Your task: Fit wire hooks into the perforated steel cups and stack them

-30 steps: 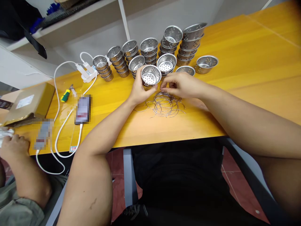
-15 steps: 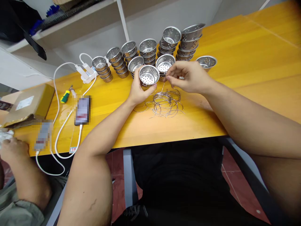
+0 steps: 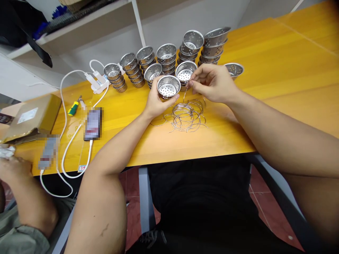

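Observation:
My left hand [image 3: 156, 101] is closed round a small perforated metal cup [image 3: 168, 87], its open top tilted toward me. To the right of that cup, my right hand [image 3: 209, 83] pinches a thin curved metal wire [image 3: 184, 94] between thumb and fingertips. The wire's lower end hangs over a loose pile of wire rings [image 3: 185, 116] on the table. Close behind both hands stand two more perforated cups, one of them a shiny cup [image 3: 186, 71] atop a short stack. Part of a single cup [image 3: 235, 70] shows behind my right hand.
Several stacks of perforated cups [image 3: 145, 54] line the back of the yellow table [image 3: 159, 148]. Toward the left lie a power strip [image 3: 98, 83], a green-handled screwdriver [image 3: 73, 108], white cables, two phones and a cardboard box [image 3: 35, 118]. Another person's hand [image 3: 16, 169] is at far left.
My right hand has shifted slightly, lifting the wire a little so that more of its curve shows above the pile. The cup in my left hand has barely moved.

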`<state>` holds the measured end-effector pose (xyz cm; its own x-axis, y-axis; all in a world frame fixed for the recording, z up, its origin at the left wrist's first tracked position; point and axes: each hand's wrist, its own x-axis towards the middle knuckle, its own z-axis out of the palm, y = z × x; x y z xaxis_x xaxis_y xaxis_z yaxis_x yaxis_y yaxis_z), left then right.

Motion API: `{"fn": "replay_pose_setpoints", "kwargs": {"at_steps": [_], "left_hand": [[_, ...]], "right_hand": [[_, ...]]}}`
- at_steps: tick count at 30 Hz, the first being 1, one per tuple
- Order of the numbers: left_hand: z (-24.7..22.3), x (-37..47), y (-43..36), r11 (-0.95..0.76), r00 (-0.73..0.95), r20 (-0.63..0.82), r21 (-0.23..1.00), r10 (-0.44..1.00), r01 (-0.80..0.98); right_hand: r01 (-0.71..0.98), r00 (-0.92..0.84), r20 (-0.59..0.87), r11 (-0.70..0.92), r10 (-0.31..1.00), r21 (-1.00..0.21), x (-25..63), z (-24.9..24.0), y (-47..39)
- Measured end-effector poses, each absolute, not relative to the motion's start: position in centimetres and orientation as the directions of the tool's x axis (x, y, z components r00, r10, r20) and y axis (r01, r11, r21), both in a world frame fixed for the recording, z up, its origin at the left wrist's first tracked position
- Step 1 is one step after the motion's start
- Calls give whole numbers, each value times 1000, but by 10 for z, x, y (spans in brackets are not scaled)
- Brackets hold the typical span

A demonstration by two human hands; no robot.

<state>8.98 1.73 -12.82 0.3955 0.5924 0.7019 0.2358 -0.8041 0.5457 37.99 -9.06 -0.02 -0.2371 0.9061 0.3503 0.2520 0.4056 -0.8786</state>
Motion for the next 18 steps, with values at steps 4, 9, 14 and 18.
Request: {"fn": "replay_pose_setpoints", "kwargs": {"at_steps": [4,9,14,18], "left_hand": [[-123,90,13,-805,391,706,543,591,237],[-117,90,11,-840,459,703,471,542,270],[-122,88,14,-830,446,700,483,557,279],[-129,86,21,-827,476,679,503,558,251]], "right_hand": [[216,-250,310,365,917,-906,377,2,-95],[178,-202,343,378,918,-908,377,3,-91],[189,-180,337,369,924,-910,377,7,-93],[226,-181,342,378,922,-898,374,9,-96]]}}
